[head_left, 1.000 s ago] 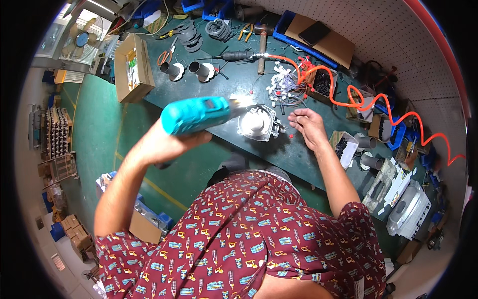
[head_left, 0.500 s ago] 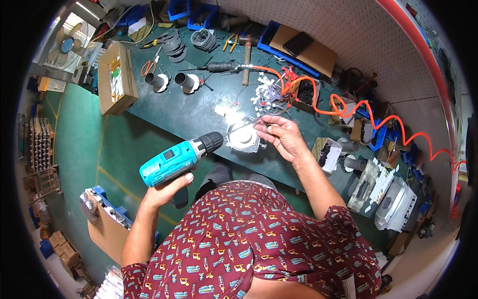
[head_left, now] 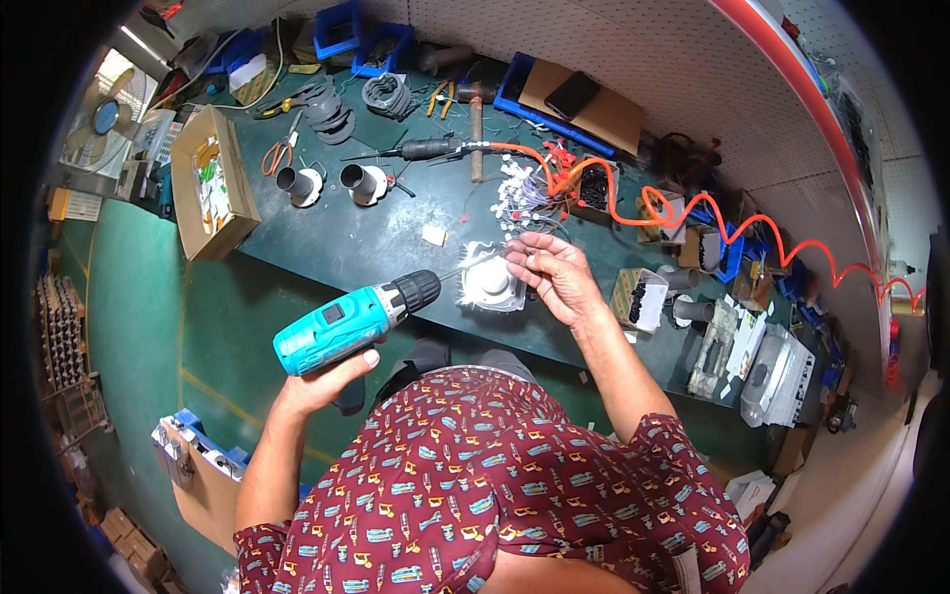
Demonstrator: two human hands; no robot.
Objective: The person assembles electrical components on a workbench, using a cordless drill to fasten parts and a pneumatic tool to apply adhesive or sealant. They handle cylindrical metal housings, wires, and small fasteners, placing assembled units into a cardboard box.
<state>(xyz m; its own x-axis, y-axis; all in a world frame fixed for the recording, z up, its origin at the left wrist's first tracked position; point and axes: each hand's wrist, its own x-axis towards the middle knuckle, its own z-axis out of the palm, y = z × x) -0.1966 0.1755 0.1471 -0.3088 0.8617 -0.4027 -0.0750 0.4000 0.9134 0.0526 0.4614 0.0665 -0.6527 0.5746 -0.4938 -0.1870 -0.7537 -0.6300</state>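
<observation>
Left hand (head_left: 322, 381) gripping a turquoise drill (head_left: 351, 319), bit aimed at a white round part (head_left: 492, 284) on the dark green table (head_left: 346, 243). Right hand (head_left: 556, 277) just above that part, fingers (head_left: 524, 259) pinching something small. Orange coiled hose (head_left: 693, 213) behind.

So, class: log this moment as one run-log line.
left hand: grips drill, bit toward metal part | right hand: above part, pinching something small | bench: wire pile, orange hose
</observation>
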